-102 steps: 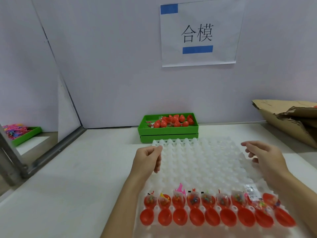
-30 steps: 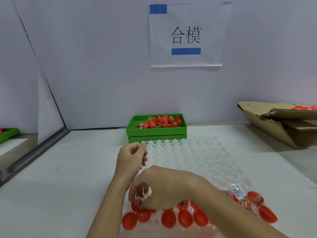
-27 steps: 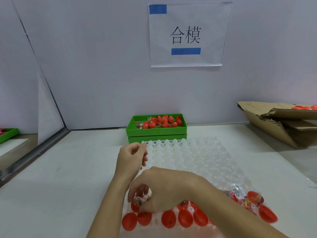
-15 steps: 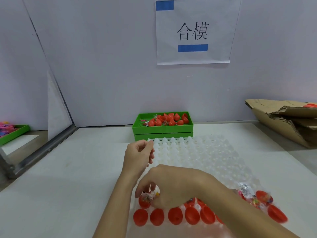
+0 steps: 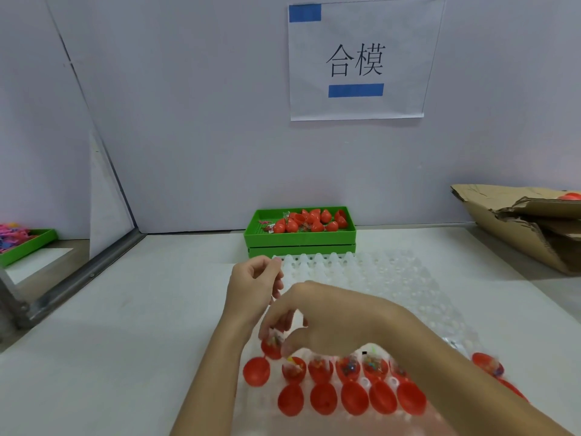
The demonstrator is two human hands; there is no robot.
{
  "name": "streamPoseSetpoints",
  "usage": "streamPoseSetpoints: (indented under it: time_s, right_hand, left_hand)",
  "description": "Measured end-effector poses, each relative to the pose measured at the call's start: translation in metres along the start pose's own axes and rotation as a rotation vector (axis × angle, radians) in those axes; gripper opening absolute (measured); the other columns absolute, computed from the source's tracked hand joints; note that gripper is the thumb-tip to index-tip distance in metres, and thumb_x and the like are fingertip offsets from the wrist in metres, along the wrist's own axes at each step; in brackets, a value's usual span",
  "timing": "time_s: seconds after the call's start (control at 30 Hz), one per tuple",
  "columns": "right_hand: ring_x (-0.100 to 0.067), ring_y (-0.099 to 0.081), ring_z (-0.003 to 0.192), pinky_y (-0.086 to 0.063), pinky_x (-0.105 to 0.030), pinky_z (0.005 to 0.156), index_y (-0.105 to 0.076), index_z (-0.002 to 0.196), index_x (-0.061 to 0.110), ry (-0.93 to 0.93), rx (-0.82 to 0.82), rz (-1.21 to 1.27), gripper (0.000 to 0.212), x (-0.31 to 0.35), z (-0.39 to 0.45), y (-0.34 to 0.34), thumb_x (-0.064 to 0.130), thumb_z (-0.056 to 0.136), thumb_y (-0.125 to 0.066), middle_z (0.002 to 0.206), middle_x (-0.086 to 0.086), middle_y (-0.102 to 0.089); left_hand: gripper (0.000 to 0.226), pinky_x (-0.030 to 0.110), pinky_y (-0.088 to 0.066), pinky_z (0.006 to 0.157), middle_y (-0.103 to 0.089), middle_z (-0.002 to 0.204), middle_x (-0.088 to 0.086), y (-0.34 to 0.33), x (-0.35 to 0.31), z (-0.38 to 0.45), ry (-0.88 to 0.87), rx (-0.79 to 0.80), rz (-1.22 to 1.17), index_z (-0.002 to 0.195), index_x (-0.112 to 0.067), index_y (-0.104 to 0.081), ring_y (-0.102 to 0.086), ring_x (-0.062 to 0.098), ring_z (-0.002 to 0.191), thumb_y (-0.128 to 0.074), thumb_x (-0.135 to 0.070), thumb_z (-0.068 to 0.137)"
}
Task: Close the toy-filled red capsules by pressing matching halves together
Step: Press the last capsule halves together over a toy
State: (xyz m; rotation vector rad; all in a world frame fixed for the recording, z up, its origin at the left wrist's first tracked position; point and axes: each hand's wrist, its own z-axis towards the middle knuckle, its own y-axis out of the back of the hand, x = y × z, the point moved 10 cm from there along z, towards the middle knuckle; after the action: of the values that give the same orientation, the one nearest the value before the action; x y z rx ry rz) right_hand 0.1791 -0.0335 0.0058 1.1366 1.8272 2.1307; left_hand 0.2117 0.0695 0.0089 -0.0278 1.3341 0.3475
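On a white desk, a clear dimpled tray holds two rows of red capsule halves along its near edge: empty halves in front, toy-filled halves just behind. At the tray's near-left corner, a person's right hand reaches across, its fingers pinching one filled capsule half with a hinged empty half beside it. The left hand rests at the tray's left edge, fingers curled; whether it holds anything cannot be told. Beyond the tray, a green bin holds red capsules.
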Motion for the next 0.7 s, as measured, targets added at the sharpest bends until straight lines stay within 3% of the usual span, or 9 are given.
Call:
streamPoseSetpoints:
  time_s: [0.07, 0.17, 0.23, 0.3, 0.37, 0.5, 0.7]
  right_hand:
    - [0.016, -0.061, 0.079, -0.042, 0.0, 0.066, -0.069, 0.088, 0.048, -0.034, -0.05, 0.084, 0.019, 0.005, -0.011, 0.024, 0.031, 0.086, -0.076, 0.082, 0.027, -0.068]
    - [0.004, -0.066, 0.087, -0.045, -0.006, 0.07, -0.074, 0.098, 0.032, -0.077, -0.172, 0.166, 0.013, -0.003, -0.033, 0.059, 0.022, 0.091, -0.072, 0.089, 0.019, -0.073]
    - [0.0, -0.067, 0.089, -0.051, -0.014, 0.075, -0.075, 0.099, 0.028, -0.145, -0.269, 0.18, 0.01, -0.022, -0.051, 0.076, 0.022, 0.093, -0.07, 0.091, 0.016, -0.074]
    - [-0.008, -0.07, 0.09, -0.057, -0.032, 0.085, -0.075, 0.098, 0.024, -0.236, -0.366, 0.205, 0.008, -0.045, -0.068, 0.087, 0.022, 0.094, -0.068, 0.092, 0.011, -0.076]
    - [-0.01, -0.072, 0.085, -0.058, -0.038, 0.087, -0.075, 0.1, 0.02, -0.313, -0.438, 0.248, 0.009, -0.064, -0.082, 0.086, 0.019, 0.094, -0.068, 0.089, 0.007, -0.077]
    - [-0.004, -0.071, 0.08, -0.058, -0.026, 0.079, -0.075, 0.101, 0.025, -0.361, -0.549, 0.262, 0.01, -0.082, -0.1, 0.074, 0.025, 0.091, -0.071, 0.085, 0.009, -0.076]
    - [-0.001, -0.069, 0.081, -0.052, -0.015, 0.07, -0.074, 0.097, 0.031, -0.324, -0.569, 0.264, 0.01, -0.083, -0.102, 0.065, 0.032, 0.088, -0.075, 0.085, 0.012, -0.075]
  left_hand:
    - [0.036, 0.023, -0.047, 0.05, -0.059, 0.056, 0.0, -0.003, 0.0, 0.001, 0.006, 0.034, -0.045, 0.062, -0.011, -0.061, -0.055, 0.013, 0.052, -0.057, -0.017, 0.097]
    - [0.03, 0.026, -0.052, 0.056, -0.068, 0.068, 0.008, -0.016, -0.002, -0.002, 0.038, 0.134, -0.151, 0.075, -0.006, -0.068, -0.065, 0.019, 0.063, -0.052, -0.012, 0.1]
    - [0.031, 0.026, -0.057, 0.063, -0.073, 0.078, 0.01, -0.026, -0.005, -0.005, 0.057, 0.202, -0.211, 0.086, -0.004, -0.07, -0.072, 0.022, 0.073, -0.047, -0.014, 0.103]
    - [0.032, 0.03, -0.06, 0.072, -0.075, 0.089, 0.013, -0.039, -0.01, -0.01, 0.064, 0.293, -0.245, 0.097, -0.002, -0.07, -0.074, 0.027, 0.083, -0.045, -0.021, 0.105]
    - [0.028, 0.03, -0.06, 0.077, -0.076, 0.096, 0.012, -0.052, -0.015, -0.018, 0.053, 0.401, -0.238, 0.107, -0.006, -0.068, -0.074, 0.029, 0.088, -0.057, -0.031, 0.099]
    - [0.039, 0.025, -0.059, 0.078, -0.076, 0.1, -0.002, -0.072, -0.016, -0.03, 0.0, 0.514, -0.047, 0.112, -0.023, -0.065, -0.075, 0.018, 0.089, -0.084, -0.028, 0.078]
    - [0.027, 0.029, -0.06, 0.076, -0.077, 0.091, 0.001, -0.076, -0.012, -0.027, -0.016, 0.433, -0.009, 0.103, -0.016, -0.064, -0.075, 0.02, 0.082, -0.081, -0.02, 0.082]
